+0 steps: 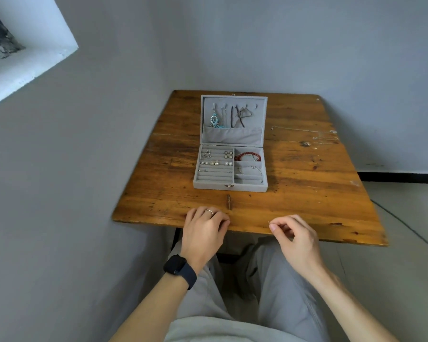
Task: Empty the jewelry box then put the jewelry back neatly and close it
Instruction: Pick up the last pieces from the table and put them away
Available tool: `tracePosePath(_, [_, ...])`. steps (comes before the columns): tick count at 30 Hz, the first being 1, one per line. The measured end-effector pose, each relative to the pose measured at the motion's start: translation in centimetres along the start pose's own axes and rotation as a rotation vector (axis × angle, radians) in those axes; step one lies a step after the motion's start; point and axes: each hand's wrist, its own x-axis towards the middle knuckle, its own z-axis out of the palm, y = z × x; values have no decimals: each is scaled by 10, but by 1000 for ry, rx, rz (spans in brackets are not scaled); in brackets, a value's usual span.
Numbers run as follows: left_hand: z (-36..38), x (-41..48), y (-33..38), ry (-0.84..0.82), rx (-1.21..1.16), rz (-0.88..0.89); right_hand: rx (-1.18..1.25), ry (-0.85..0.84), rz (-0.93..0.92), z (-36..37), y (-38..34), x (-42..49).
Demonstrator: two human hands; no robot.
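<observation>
So the grey velvet jewelry box sits open toward the far middle of the wooden table, lid standing up at the back. Inside the lid there's a turquoise pendant hanging on the left and a few dark necklaces next to it, all dangling above a soft pocket. In the base, the left side is ring rolls with several earrings and studs tucked into the far rows, the near rows look bare. On the right side a red bead bracelet lies in the far compartment and a thin bangle in the one just nearer. Out on the table to the right of the box, well apart from it, lie a couple of thin silver chains. Both hands are at the near edge of the table. Left hand has a ring on it and a dark smartwatch on the wrist, fingers curled loosely down on the wood, grip not holding anything. Right hand has its grip pinched together, thumb against forefinger, on something tiny and thin; I honestly can't tell what it is. There's a small dark mark in the wood between the box and the hands.
</observation>
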Motion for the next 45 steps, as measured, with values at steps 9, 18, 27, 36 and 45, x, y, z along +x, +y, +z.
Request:
tracePosePath(9, [14,73,60,-111,-10,102,-31,112,146,-49,30,21])
tracePosePath(18, [88,196,155,-271,-109,157,-183,169,270,-111,100,91])
tracePosePath(27, [187,285,194,-298,-222,10,-341,163,335,-123,177,204])
tracePosePath(36, [230,325,206,-250,-205,7,-279,250,332,-109,212,265])
tracePosePath(45, [237,323,203,-225,-236,28,-159,351,298,-108,214,259])
